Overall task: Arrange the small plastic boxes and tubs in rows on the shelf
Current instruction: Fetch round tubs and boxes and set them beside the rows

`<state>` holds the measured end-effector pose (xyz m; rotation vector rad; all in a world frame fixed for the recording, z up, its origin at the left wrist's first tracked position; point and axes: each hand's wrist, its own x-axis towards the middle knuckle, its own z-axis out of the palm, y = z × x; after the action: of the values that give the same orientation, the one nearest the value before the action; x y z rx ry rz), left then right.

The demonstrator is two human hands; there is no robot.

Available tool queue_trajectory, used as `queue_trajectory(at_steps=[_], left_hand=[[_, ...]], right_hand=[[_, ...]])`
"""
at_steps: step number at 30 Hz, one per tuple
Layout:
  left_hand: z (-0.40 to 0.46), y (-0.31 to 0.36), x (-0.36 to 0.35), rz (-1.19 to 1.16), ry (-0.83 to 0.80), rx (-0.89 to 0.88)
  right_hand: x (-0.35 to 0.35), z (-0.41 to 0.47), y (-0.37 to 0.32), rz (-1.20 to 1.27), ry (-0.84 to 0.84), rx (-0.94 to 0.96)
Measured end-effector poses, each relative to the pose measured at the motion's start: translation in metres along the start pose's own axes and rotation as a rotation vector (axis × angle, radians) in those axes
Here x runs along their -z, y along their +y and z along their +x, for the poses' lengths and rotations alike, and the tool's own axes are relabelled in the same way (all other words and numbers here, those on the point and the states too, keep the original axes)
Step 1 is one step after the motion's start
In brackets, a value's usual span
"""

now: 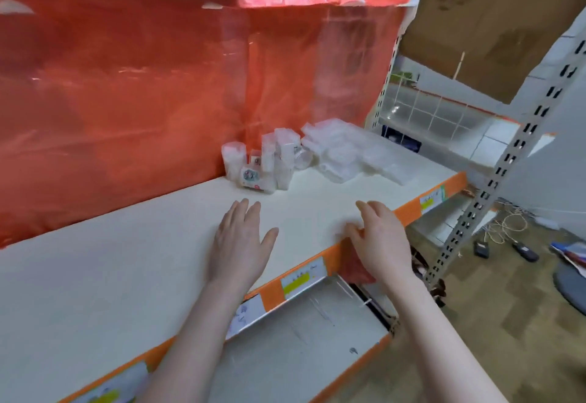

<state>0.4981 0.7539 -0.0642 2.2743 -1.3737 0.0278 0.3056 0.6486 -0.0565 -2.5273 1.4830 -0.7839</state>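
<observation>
Clear plastic boxes [345, 152] and tubs [253, 165] sit in a heap at the back of the shelf [126, 260]. Your left hand [239, 244] and right hand [379, 241] are near its front, fingers straight, holding nothing.

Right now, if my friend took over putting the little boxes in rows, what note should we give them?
Left hand: open, flat over the white shelf, holding nothing.
Right hand: open, fingers loosely bent above the shelf's orange front edge, holding nothing.
Things: the clear plastic boxes and tubs sit at the far right end of the shelf, by the red plastic sheet. A clump of upright tubs stands on the left, and a loose heap of flat boxes lies beside it.
Done: no neat rows show yet.
Left: pull the pieces out of the pile and line them up in rows on the shelf.
</observation>
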Motion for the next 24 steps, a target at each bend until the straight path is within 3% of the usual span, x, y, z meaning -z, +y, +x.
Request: queue_trajectory(at_steps=[8,16,24], left_hand=[[0.053,0.102,-0.059,-0.013,-0.026,0.147],[0.092,0.136,-0.089,-0.001,-0.054,0.169],[0.109,0.144,-0.102,0.022,-0.058,0.157]], right_hand=[[-0.002,0.112,0.105,0.084,-0.060,0.112],[-0.015,0.168,0.159,0.086,-0.143,0.140],[-0.013,0.228,0.174,0.028,-0.317,0.474]])
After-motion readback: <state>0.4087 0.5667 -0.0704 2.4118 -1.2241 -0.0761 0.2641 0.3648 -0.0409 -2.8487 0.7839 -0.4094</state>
